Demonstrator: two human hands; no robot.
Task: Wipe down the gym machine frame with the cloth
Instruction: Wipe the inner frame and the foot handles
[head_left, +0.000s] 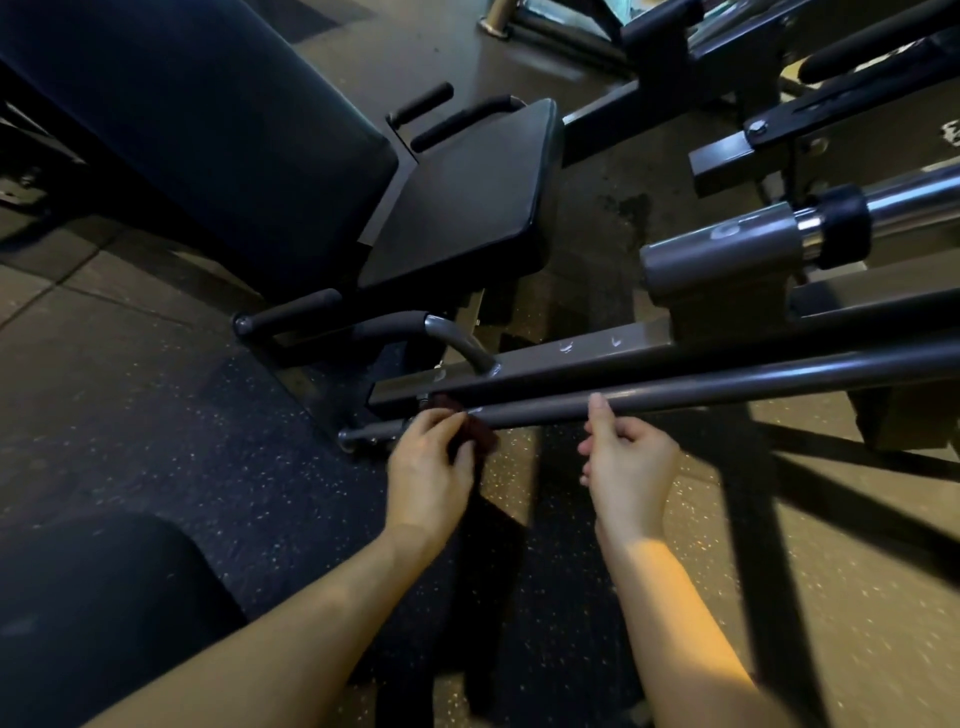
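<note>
A grey round bar (675, 395) of the gym machine frame runs from lower centre up to the right, below a grey square beam (545, 364) with white smears. My left hand (428, 467) pinches a dark red cloth (475, 436) against the bar's lower end, near its bolt. Part of the cloth is hidden behind the fingers. My right hand (626, 462) is just under the bar to the right, with the thumb touching the bar and the fingers loosely curled, holding nothing.
The black padded seat (467, 208) and backrest (208, 119) stand at the upper left, with foam-covered handles (291, 314) beside them. A chrome weight sleeve (883, 208) sticks out at the right. My dark-clothed knee (104, 597) is at the lower left. Speckled rubber flooring (182, 441) lies below.
</note>
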